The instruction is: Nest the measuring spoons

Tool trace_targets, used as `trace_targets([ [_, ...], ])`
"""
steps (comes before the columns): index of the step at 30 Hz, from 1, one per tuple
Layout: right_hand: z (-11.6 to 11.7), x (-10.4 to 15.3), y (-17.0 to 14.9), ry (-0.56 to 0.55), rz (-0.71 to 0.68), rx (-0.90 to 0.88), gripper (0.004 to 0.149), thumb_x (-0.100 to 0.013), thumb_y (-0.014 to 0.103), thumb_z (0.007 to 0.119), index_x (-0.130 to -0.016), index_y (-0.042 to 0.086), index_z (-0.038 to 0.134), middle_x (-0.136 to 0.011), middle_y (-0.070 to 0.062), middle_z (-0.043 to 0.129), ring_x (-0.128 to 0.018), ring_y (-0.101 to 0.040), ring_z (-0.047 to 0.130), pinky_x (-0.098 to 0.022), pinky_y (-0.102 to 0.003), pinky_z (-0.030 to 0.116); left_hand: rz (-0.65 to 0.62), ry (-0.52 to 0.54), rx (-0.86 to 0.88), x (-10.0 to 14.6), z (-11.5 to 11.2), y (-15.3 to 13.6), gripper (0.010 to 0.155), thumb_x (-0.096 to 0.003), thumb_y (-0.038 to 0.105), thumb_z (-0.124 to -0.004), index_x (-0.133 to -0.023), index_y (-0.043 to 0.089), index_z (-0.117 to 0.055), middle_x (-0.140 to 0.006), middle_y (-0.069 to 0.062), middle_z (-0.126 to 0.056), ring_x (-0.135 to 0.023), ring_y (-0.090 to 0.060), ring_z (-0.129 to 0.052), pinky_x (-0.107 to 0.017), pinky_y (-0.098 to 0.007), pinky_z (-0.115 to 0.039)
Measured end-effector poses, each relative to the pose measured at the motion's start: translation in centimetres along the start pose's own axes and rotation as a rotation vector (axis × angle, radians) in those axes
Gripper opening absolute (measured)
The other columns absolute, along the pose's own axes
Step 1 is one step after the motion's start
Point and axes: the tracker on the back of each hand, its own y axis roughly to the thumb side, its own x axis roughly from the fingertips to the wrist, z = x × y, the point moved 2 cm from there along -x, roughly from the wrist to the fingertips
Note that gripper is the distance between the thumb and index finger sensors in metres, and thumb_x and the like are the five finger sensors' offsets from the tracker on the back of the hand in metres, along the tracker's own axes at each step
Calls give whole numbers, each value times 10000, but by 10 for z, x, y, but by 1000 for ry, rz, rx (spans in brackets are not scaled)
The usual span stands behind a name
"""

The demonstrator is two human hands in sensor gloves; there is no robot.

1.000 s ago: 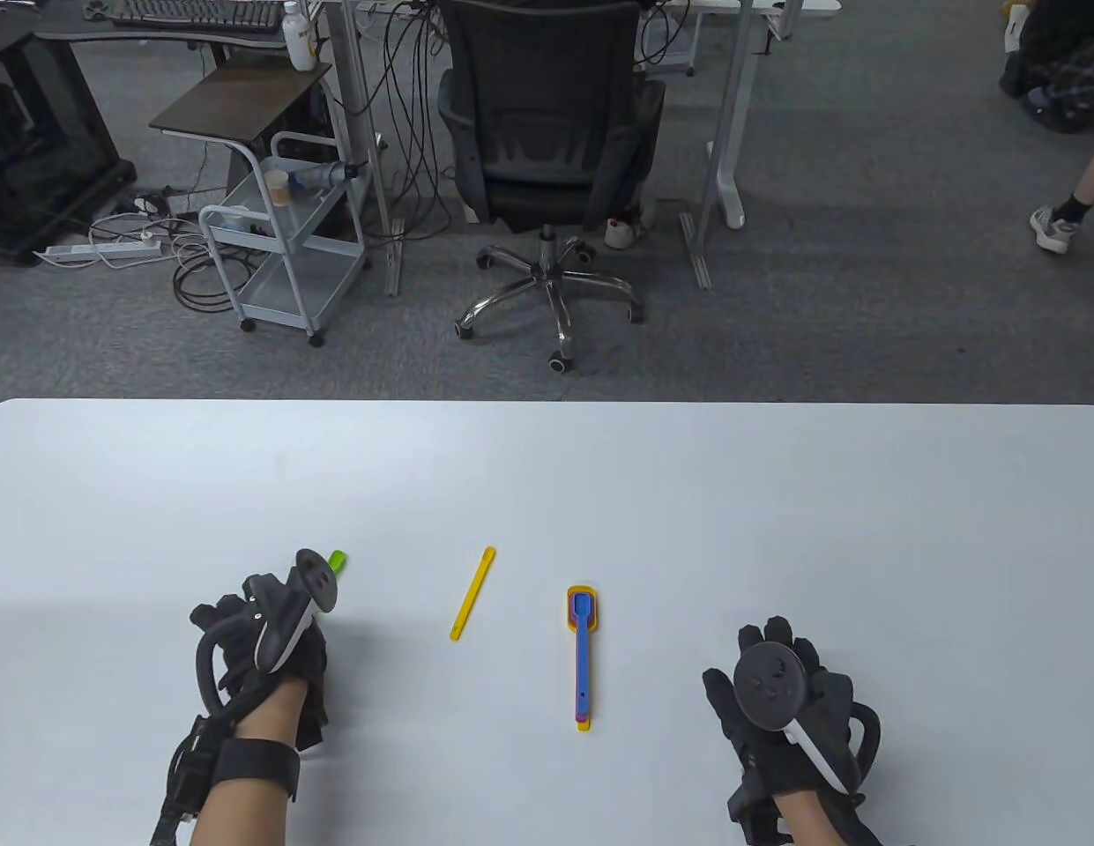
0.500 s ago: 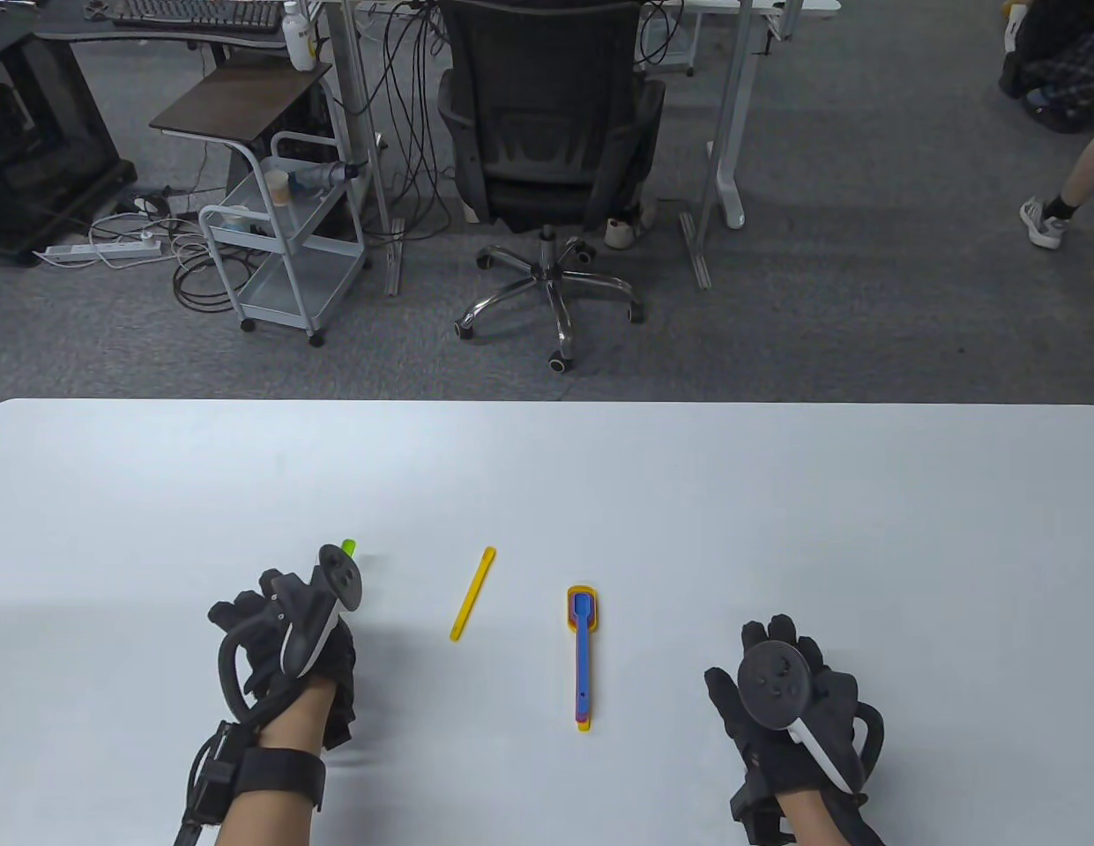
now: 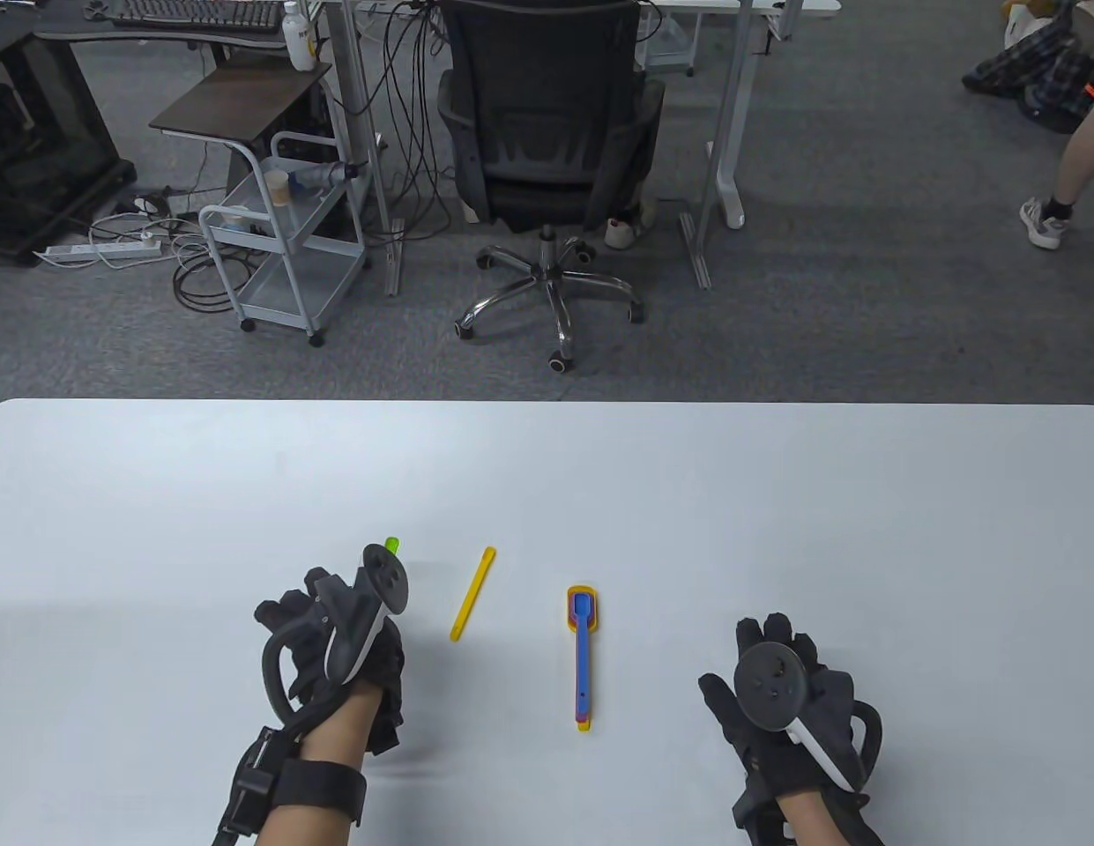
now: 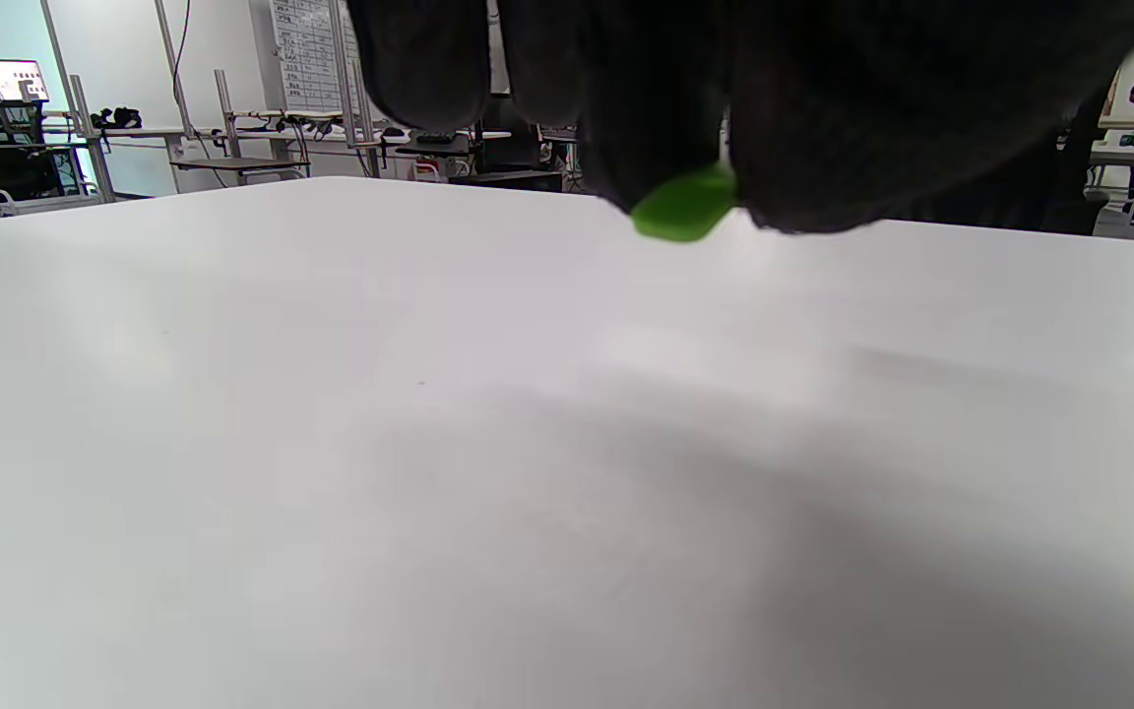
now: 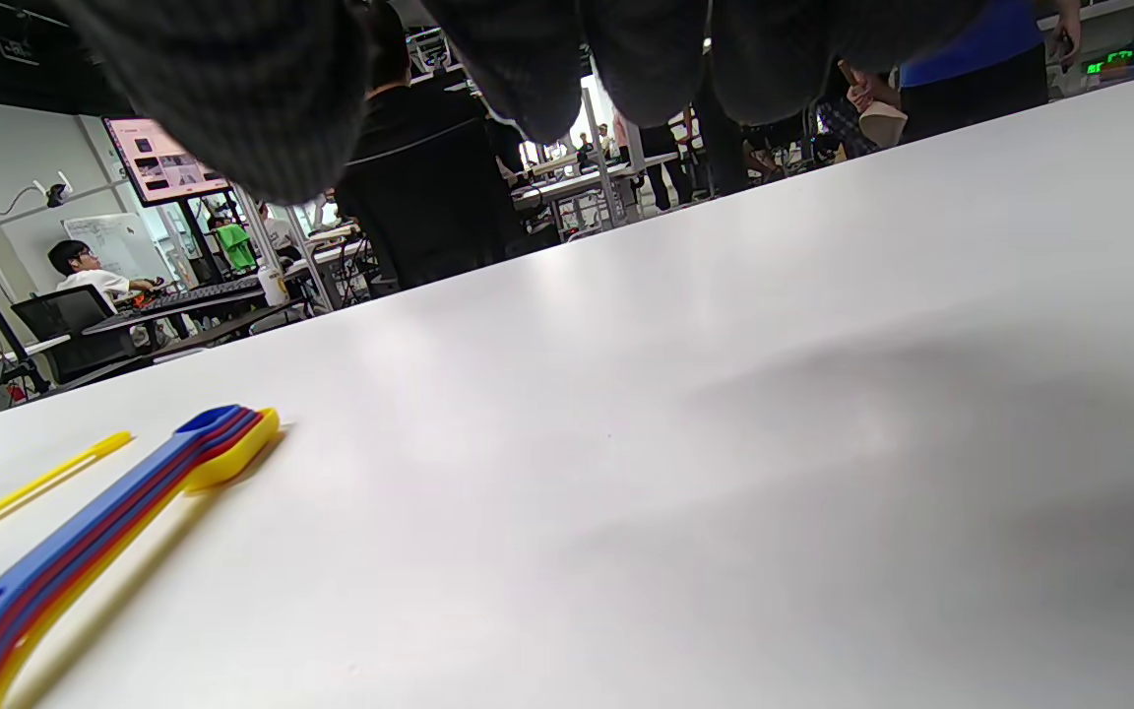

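Two gloved hands are over the white table here, and only one has anything in it. The left hand has its fingers curled round a green spoon; from above only the green tip pokes out past the tracker, and in the left wrist view that same tip sticks out from between the dark fingertips, clear of the tabletop. The right hand sits low near the bottom right, fingers relaxed and spread, holding nothing, and its wrist view just shows fingertips hanging over bare table. Between the two hands lies the nested stack: a blue spoon on top, red under it and yellow at the bottom, handles lined up and pointing toward the person. Just left of the stack, close to the left hand, a thin yellow stick lies flat on a slight diagonal, touching neither the stack nor the hand.
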Motion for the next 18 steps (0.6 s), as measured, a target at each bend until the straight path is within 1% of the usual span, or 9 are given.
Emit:
trace_targets([
  [6,1,0,0,10,3,5,791,-508,535,724,-1154,127,517,-1230,-295,462,-1042,-610,535,-694,-698,515,-32,-3,30,17,3,18,493,-381,445,-978,-730,96,-967,-1160,-96,-688,-1067,-484,-763,-788,-687,-453],
  [18,-1,0,-2,2,16,-1,782,-510,528,726,-1151,130,522,-1230,-294,467,-1036,-615,540,-694,-698,516,-72,-2,59,51,12,60,495,-377,447,-982,-714,84,-974,-1154,-106,-693,-1058,-491,-767,-784,-688,-454],
])
